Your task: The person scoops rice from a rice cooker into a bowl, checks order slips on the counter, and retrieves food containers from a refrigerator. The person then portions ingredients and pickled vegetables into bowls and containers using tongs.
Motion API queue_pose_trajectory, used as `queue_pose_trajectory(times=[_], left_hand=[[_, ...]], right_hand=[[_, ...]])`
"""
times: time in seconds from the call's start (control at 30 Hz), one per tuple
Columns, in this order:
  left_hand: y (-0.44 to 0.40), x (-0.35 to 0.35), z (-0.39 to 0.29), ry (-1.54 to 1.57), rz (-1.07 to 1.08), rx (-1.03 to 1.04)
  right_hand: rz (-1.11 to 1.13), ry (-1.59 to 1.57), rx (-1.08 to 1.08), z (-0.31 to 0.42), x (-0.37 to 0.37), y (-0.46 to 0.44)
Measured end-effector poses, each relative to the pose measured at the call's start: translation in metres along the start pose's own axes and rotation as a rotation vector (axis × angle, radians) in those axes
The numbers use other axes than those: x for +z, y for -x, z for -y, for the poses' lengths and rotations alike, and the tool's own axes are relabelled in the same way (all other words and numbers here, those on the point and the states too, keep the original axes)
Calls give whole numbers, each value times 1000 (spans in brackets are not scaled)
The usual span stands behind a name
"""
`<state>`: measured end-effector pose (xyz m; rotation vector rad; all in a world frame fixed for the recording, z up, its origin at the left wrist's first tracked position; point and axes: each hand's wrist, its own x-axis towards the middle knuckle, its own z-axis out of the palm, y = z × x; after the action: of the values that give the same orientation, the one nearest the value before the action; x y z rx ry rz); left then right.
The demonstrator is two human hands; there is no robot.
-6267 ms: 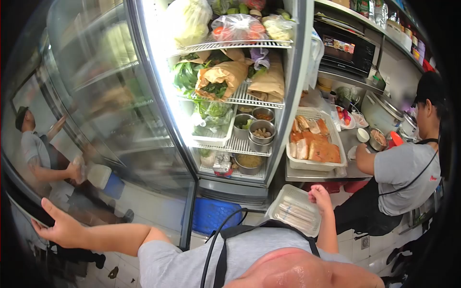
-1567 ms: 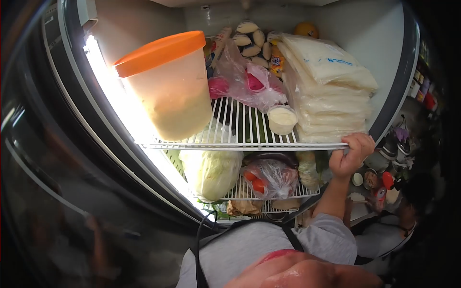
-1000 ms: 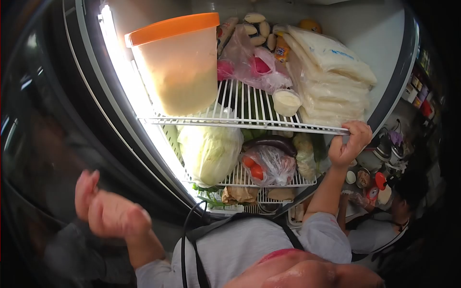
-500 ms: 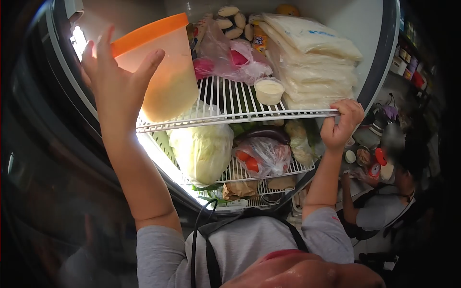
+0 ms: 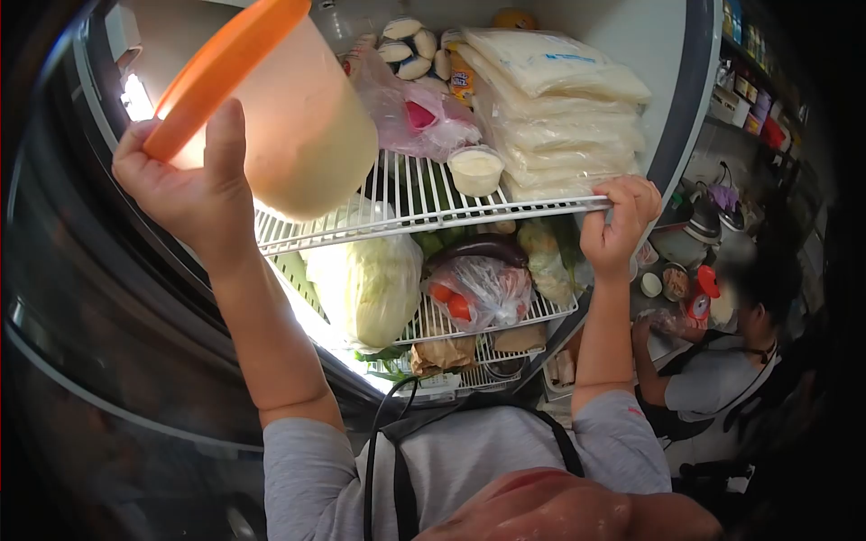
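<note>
My left hand (image 5: 194,189) is closed on the rim of a large translucent plastic container (image 5: 320,126) with an orange lid (image 5: 230,72). The container holds something pale and leans toward me, its base at the left of the upper white wire shelf (image 5: 397,216); whether the base still rests there I cannot tell. Around the right end of that shelf's front edge, the fingers of my right hand (image 5: 621,221) are curled. Beside this hand, flat bags of pale contents (image 5: 568,135) are stacked. A small lidded tub (image 5: 475,171) stands left of the stack.
A pink plastic bag (image 5: 428,122) lies behind the tub. On the shelf below are a wrapped cabbage (image 5: 365,288), an eggplant (image 5: 478,252) and a bag of tomatoes (image 5: 478,298). At right, another person (image 5: 722,374) works near a red scale (image 5: 702,293).
My left hand has gone from spread fingers beside the container to gripping its lid rim. The container has tilted and come closer. My right hand stays on the shelf edge.
</note>
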<state>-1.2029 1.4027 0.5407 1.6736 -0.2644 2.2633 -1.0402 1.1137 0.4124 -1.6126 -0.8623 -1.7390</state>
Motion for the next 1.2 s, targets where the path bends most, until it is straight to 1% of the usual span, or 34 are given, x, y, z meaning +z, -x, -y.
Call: queue_pose_trajectory(times=[0.1,0.13,0.23,0.3,0.33,0.4,0.43,0.53,0.63,0.73,0.83,0.87,0.9,0.93,0.97,1.0,1.03,1.07,1.1,1.17,1.2], left_hand=[[-21,26,-17,311,-4,-30],[-24,37,-32,450,-19,-57],[-49,65,-25,649,50,13],[-52,91,-33,673,43,18],[-39,103,-72,682,46,-4],[-39,115,-77,839,190,-20],[-38,130,-81,828,192,-41],[-37,154,-92,839,263,43],[-35,163,-111,870,275,-87],[-35,168,-126,866,290,-161],[-33,161,-143,929,392,-116],[-30,162,-141,787,325,138],[-28,161,-141,661,305,283],[-26,161,-141,539,266,423],[-20,158,-149,540,270,418],[-15,155,-156,541,275,412],[-7,152,-165,616,223,389],[2,149,-173,692,168,368],[6,149,-179,756,66,367],[6,146,-188,660,108,360],[7,147,-188,667,144,367]], right_hand=[[20,-12,-3,-2,-2,0],[32,-19,-1,-2,-4,-1],[90,-41,13,-2,-9,-1],[113,-38,18,-2,-11,-2],[126,-47,21,-1,-13,-3],[144,-55,36,0,-15,-2],[146,-58,42,0,-16,-3],[153,-57,68,3,-18,-4],[174,-52,82,4,-23,-6],[206,-50,66,2,-26,-5],[176,-220,48,0,-30,-8],[58,-325,84,-4,-26,-2],[22,-193,125,-2,-32,-3],[-42,-249,148,-5,-30,-4],[-36,-213,164,3,-37,-14],[-120,-266,135,5,-34,-17],[-129,-264,129,9,-34,-23],[-138,-155,123,13,-33,-28],[-149,-40,122,16,-34,-31],[-216,-65,101,12,-32,-31],[-249,-74,98,11,-30,-28]])
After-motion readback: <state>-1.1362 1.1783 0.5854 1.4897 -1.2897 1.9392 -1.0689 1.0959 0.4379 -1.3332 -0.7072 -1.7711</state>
